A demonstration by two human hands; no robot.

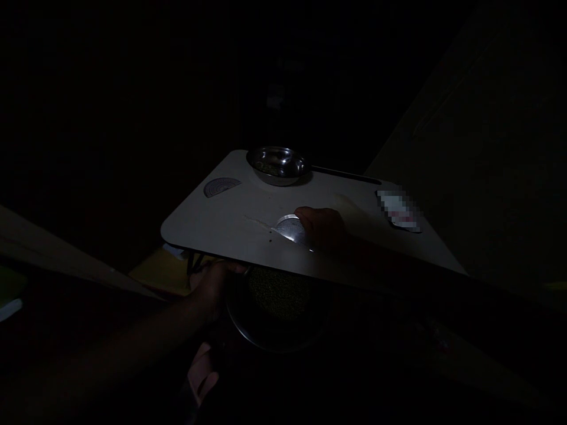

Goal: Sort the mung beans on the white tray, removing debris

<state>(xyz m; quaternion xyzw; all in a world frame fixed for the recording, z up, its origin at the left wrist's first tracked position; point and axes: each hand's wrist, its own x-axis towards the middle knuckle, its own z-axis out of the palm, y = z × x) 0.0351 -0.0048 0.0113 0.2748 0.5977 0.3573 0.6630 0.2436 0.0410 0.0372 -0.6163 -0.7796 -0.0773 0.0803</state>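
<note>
L. forearm (146, 336) reached toward white table (199, 221) in v. dim light

Closest to the lens, below & left of the table, the forearm ran up to the L. hand (215, 283), which sat just under the table's near edge, at the rim of a lg. bowl (244, 330). Its fingers were mostly lost in shadow; whether they clamped that rim or merely touched it, one couldn't tell. The bowl was below the table's near edge, partly hidden by it, w/ a mass of small green grains (279, 295) inside.

Over the tabletop, abt. mid-width & toward its near edge, the R. hand (323, 224) was closed on a shiny pc. (290, 229) w/ a rounded rim, exact kind too dark to ID. Whether the pc. touched the table was unclear. A dark speck (270, 240) lay on the table just beside it.

Steel bowl (279, 177) stood upright by the table's far edge, some greenish bits (268, 169) inside. Protractor (221, 187) lay flat toward the table's left end; a pixelated flat item (398, 209) lay toward its right end. Yellow surface (163, 271) showed beneath the table's left near corner. Pinkish shape (204, 372), lower still below the table, was too dim to ID.
</note>
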